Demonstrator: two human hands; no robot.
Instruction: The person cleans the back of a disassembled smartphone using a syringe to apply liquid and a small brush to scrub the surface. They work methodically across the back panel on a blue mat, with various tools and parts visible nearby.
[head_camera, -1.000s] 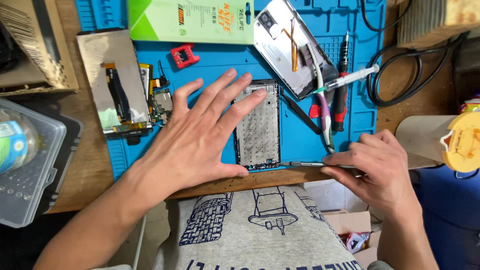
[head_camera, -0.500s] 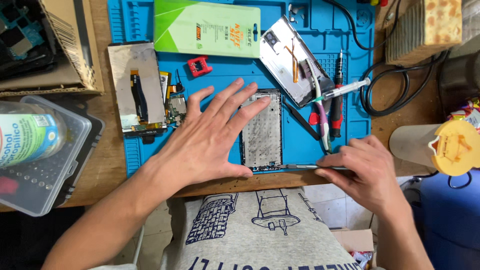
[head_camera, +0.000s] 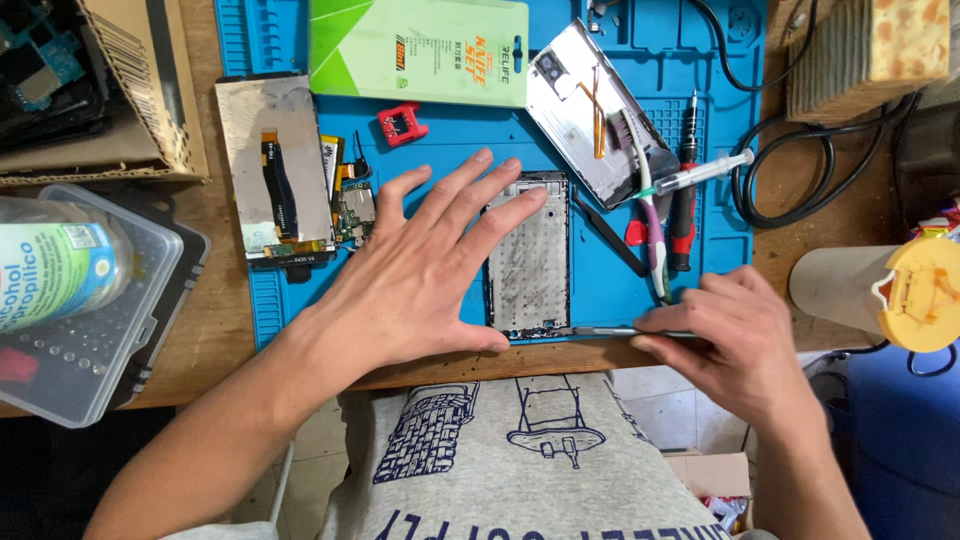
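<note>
Grey and scuffed, the bare rectangular metal phone frame (head_camera: 528, 258) lies flat on the blue silicone work mat (head_camera: 600, 270), pinned under the left hand (head_camera: 420, 275), whose spread fingers press on its upper left part while the thumb rests by its lower left corner. That hand is flat and open, grasping nothing. The right hand (head_camera: 725, 345) is pinched shut around a thin silver metal prying tool (head_camera: 610, 331), whose tip touches the frame's lower right corner at the mat's near edge. Just beyond the right hand lie a red-handled screwdriver (head_camera: 684, 215), a clear plastic syringe (head_camera: 700, 170) and a white phone back cover (head_camera: 595, 110) with an orange ribbon strip. Past the left fingertips sit a small red plastic clip (head_camera: 402, 124) and a green tool packet (head_camera: 420, 50); to their left lie a detached screen panel (head_camera: 275, 170) and a small green circuit board (head_camera: 356, 210).
</note>
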